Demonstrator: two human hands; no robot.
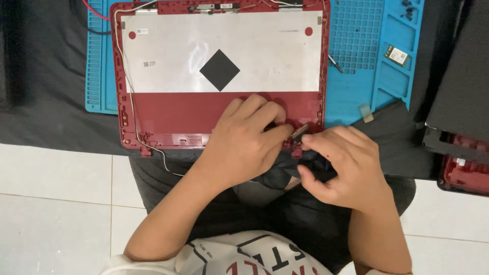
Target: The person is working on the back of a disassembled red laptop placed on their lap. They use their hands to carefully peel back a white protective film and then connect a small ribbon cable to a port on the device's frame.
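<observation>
Head view shows me two hands working at the near right corner of one red laptop lid shell [204, 109], which I take as my landmark. My left hand [243, 142] lies knuckles up on the shell's near edge, fingers curled and pressed close together, their tips [285, 130] meeting a small metal hinge piece [299, 131] at that corner. My right hand [344, 163], just right of the corner, has its fingers bent and close together, thumb and forefinger tips closing toward the same hinge piece from the right; I cannot tell whether they actually grip it. I count one hinge piece, tilted, half on the shell's rim. Inside the shell lies one silvery white panel back [224, 51] with one black diamond pad [219, 70] at its middle and two red dots near its far corners. One thin pale cable [130, 97] runs along the shell's left wall and trails off the near edge. Under the shell's far half lies one blue work mat [356, 61] with moulded compartments: right of the shell, one compartment holds a small green circuit card [397, 54], and the far corner one holds a few dark screws [408, 9]. Well to the shell's right sits one more red-and-black laptop part [461, 153], cut off by the picture's edge.
</observation>
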